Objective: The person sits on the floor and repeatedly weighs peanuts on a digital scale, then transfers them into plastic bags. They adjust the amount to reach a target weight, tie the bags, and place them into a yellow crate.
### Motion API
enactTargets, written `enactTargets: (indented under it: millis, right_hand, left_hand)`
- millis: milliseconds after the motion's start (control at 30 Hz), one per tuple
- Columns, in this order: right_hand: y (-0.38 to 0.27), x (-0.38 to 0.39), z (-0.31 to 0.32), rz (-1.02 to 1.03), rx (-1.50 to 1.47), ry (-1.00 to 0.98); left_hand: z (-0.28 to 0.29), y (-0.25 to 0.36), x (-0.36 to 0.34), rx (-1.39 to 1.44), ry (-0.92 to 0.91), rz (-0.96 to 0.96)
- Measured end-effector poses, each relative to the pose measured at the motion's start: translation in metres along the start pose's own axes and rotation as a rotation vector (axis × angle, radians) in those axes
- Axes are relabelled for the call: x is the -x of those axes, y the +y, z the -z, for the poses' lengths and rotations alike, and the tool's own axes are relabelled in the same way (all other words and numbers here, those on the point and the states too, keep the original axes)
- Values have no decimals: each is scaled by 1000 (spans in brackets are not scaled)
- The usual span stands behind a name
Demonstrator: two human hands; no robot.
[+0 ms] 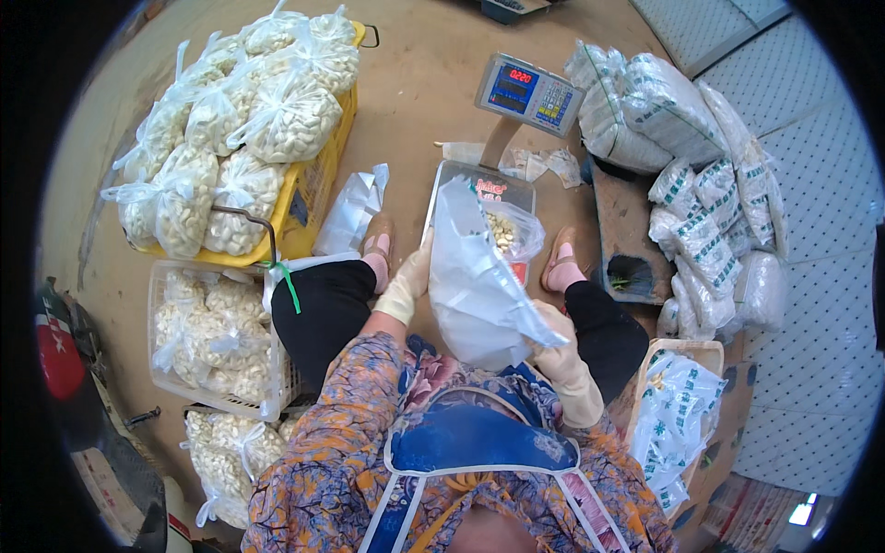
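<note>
A whitish plastic bag [475,286] hangs between my gloved hands, over the near part of a platform scale [525,192]. At the bag's left edge, my left hand [407,279] is closed, its fingertips partly hidden by the plastic. My right hand [558,355] pinches the bag's lower right corner. Behind the whitish bag, a clear bag [525,235] of small pale pieces, like peeled garlic cloves, rests on the scale and is partly covered. The scale's display [530,92] stands lit on a post at the far side.
At the left, a yellow crate [309,207] is heaped with knotted clear bags [286,120]; a white crate [217,396] holds more. Packed plastic bundles [673,111] stand far right. A tub [705,355] of printed bags sits near right. A loose bag [352,210] lies beside my left foot.
</note>
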State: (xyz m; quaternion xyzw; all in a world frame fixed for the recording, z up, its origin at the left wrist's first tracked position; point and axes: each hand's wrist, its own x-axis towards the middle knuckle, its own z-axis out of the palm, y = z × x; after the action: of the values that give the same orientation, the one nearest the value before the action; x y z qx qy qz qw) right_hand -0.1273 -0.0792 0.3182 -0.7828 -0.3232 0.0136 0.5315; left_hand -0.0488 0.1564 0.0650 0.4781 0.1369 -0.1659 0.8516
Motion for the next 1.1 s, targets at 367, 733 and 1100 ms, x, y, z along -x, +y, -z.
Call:
enactTargets:
  millis: [367,733,1100]
  right_hand:
    - [65,-77,42,-784,-282,306]
    - [211,-97,18,-1141,-514,316]
    - [209,-118,29,-1280,-174,288]
  left_hand:
    - [-132,-24,33,796,-499,100]
    - [-117,-46,17,1007,-468,418]
    - [-113,-54,4,1092,-452,525]
